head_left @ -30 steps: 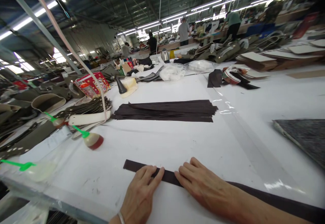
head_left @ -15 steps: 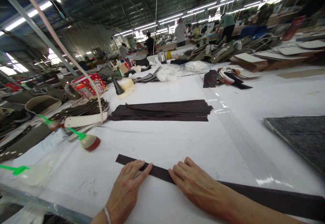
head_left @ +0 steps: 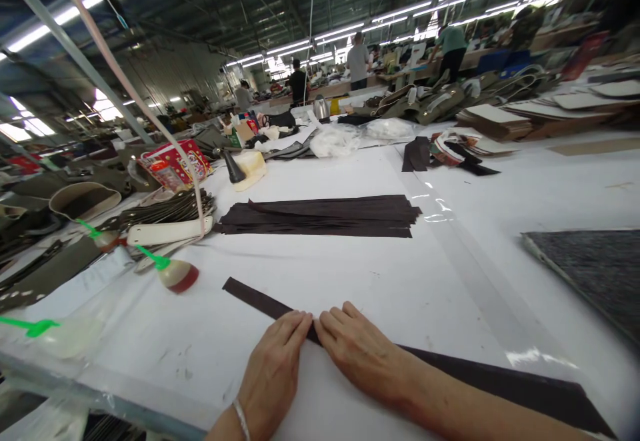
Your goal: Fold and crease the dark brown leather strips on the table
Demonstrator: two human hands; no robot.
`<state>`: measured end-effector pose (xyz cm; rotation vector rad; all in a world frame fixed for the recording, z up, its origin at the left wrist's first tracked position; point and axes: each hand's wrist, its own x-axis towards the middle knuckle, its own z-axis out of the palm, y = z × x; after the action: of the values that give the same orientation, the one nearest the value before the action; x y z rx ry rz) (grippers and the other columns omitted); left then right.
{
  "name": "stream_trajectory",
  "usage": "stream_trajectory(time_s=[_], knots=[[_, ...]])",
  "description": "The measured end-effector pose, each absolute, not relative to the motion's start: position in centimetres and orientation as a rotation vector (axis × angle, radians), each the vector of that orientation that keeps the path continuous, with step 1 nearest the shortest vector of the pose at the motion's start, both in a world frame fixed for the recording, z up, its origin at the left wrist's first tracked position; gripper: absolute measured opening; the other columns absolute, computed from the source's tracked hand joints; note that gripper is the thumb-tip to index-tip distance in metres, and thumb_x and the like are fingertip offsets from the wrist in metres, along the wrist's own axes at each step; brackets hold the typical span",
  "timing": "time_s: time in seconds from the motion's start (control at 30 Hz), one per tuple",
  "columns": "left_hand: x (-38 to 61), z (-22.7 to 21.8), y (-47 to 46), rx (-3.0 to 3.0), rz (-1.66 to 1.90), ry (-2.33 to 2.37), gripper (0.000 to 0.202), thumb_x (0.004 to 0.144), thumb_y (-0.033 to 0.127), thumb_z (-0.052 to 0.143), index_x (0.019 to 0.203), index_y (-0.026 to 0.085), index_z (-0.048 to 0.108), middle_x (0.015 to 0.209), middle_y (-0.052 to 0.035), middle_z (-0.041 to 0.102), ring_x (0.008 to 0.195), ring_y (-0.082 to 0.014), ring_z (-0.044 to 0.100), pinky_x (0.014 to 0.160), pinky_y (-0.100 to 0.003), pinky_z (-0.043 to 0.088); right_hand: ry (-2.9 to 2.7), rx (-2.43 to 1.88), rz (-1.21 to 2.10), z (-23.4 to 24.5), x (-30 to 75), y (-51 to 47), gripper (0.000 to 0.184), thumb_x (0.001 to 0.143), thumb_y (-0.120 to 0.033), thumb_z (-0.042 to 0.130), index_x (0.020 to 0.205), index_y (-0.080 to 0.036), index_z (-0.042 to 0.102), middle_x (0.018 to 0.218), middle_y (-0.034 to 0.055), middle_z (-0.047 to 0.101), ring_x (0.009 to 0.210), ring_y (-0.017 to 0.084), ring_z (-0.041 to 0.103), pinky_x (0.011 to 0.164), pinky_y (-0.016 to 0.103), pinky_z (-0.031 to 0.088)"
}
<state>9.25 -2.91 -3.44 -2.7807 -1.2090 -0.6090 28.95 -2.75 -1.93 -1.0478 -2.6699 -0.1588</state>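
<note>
A long dark brown strip (head_left: 256, 298), fabric or thin leather, lies slantwise across the white tabletop. It is narrow at its left end and looks wider at the right. My left hand (head_left: 281, 356) presses its closed fingertips on the strip's near edge. Right beside it, nearly touching, my right hand (head_left: 350, 342) has its fingers bent and pinched on the same strip. My right forearm covers part of the strip. Beyond both hands lies a stack of similar dark strips (head_left: 320, 216).
At the left stand squeeze bottles with green spouts, one with reddish liquid (head_left: 179, 276). A pale hose (head_left: 170, 136) hangs down near cream straps (head_left: 170, 231). A grey felt-like mat (head_left: 590, 268) lies at the right. Farther back are plastic bags (head_left: 335, 140), boards (head_left: 495, 121) and several people.
My left hand has moved right along the strip, and my right hand slightly left, so they now almost meet. The strip's left end has shifted up and tilts more steeply.
</note>
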Motion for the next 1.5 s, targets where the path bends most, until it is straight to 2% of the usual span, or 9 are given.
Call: stream_trajectory(time_s=[0.33,0.47,0.73,0.83,0.97,1.13,1.27,1.37,1.5], knots=[[8.8,-2.7,-3.1,-2.75,-0.351,-1.154,0.058,0.084,0.0,0.035,0.137,0.022,0.046,0.131,-0.0081,0.055,0.121,-0.0234,0.051,0.097,-0.044,0.05,-2.671,-1.063,-0.077,-1.9,33.8,-5.6,0.018,0.083,0.0,0.051,0.096,-0.012,0.055,0.087,0.0047,0.052,0.074,0.019,0.046,0.072,0.034,0.036],[8.7,-2.7,-3.2,-2.745,-0.334,-1.148,0.058,0.085,0.001,0.034,0.138,0.022,0.044,0.133,-0.0077,0.053,0.122,-0.0226,0.05,0.099,-0.042,0.049,-2.676,-1.078,-0.041,-2.0,35.0,-6.4,0.02,0.084,0.001,0.048,0.097,-0.012,0.055,0.087,0.0053,0.052,0.075,0.02,0.045,0.072,0.035,0.036],[8.6,-3.0,-3.8,-2.703,-0.328,-1.197,0.058,0.086,0.002,0.034,0.139,0.022,0.042,0.138,-0.0106,0.047,0.124,-0.0234,0.046,0.097,-0.042,0.049,-2.603,-1.191,0.167,-1.6,36.9,-7.8,0.038,0.078,0.006,0.044,0.108,-0.014,0.053,0.09,0.005,0.052,0.078,0.02,0.046,0.077,0.035,0.035],[8.1,-2.9,-3.6,-2.678,-0.358,-1.214,0.057,0.085,0.002,0.035,0.137,0.023,0.045,0.137,-0.0104,0.047,0.123,-0.0237,0.047,0.097,-0.042,0.048,-2.559,-1.245,0.221,-1.5,36.5,-7.4,0.035,0.079,0.005,0.045,0.106,-0.016,0.054,0.089,0.0041,0.052,0.078,0.02,0.045,0.075,0.034,0.033],[7.7,-2.2,-3.2,-2.667,-0.447,-1.216,0.052,0.087,0.003,0.036,0.133,0.023,0.05,0.126,-0.0086,0.055,0.117,-0.0238,0.05,0.096,-0.044,0.048,-2.499,-1.292,0.263,-1.7,35.5,-6.6,0.029,0.083,0.002,0.047,0.103,-0.017,0.054,0.089,0.0033,0.054,0.079,0.021,0.044,0.076,0.035,0.031],[10.5,-0.9,-4.1,-2.737,-0.652,-1.134,0.045,0.088,0.004,0.036,0.13,0.015,0.05,0.117,-0.0119,0.059,0.109,-0.0225,0.054,0.091,-0.039,0.05,-2.473,-1.345,0.323,-1.8,34.6,-6.2,0.028,0.083,0.003,0.045,0.1,-0.017,0.055,0.089,0.0039,0.054,0.08,0.022,0.045,0.075,0.035,0.03],[12.8,-1.3,-5.4,-2.939,-0.572,-0.781,0.043,0.086,0.008,0.037,0.125,0.01,0.053,0.108,-0.013,0.064,0.097,-0.0236,0.059,0.083,-0.036,0.055,-2.454,-1.387,0.461,-1.3,35.2,-6.2,0.025,0.084,0.001,0.045,0.096,-0.018,0.056,0.091,0.0037,0.055,0.084,0.022,0.046,0.076,0.036,0.031],[13.0,-1.9,-5.8,-2.938,-0.533,-0.784,0.041,0.086,0.008,0.038,0.124,0.008,0.054,0.11,-0.0132,0.065,0.097,-0.0239,0.06,0.083,-0.035,0.055,-2.357,-1.385,0.612,-0.6,35.6,-5.9,0.031,0.088,0.001,0.04,0.103,-0.02,0.055,0.097,0.0021,0.056,0.088,0.019,0.049,0.081,0.035,0.032],[12.6,-2.3,-5.7,-2.93,-0.535,-0.804,0.038,0.088,0.01,0.038,0.123,0.009,0.054,0.109,-0.0126,0.065,0.098,-0.0241,0.06,0.082,-0.035,0.055,-2.4,-1.36,0.521,0.0,34.7,-5.3,0.013,0.091,-0.014,0.052,0.102,-0.02,0.054,0.098,0.0025,0.056,0.089,0.021,0.05,0.082,0.037,0.031]])
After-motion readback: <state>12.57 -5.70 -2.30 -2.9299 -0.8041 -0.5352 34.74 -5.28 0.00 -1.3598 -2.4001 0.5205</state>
